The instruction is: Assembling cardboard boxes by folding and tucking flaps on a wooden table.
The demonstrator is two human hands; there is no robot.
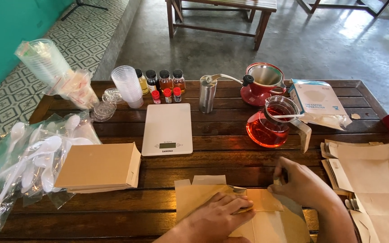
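A flat brown cardboard box (pixel 194 193) lies unfolded at the near edge of the dark wooden table (pixel 221 135). My left hand (pixel 219 216) presses down on its middle, fingers over a folded flap (pixel 262 200). My right hand (pixel 300 182) grips the flap's right end, thumb on top, just beside the left hand.
Behind the hands stand a white kitchen scale (pixel 166 129), a glass carafe of red liquid (pixel 269 123), a red dripper (pixel 264 83), a steel hand grinder (pixel 208 93), small bottles (pixel 160 81) and stacked plastic cups (pixel 127 85). A closed brown box (pixel 97 167) and bagged white spoons (pixel 28 157) lie left. Flat cardboard pieces (pixel 374 180) are stacked right.
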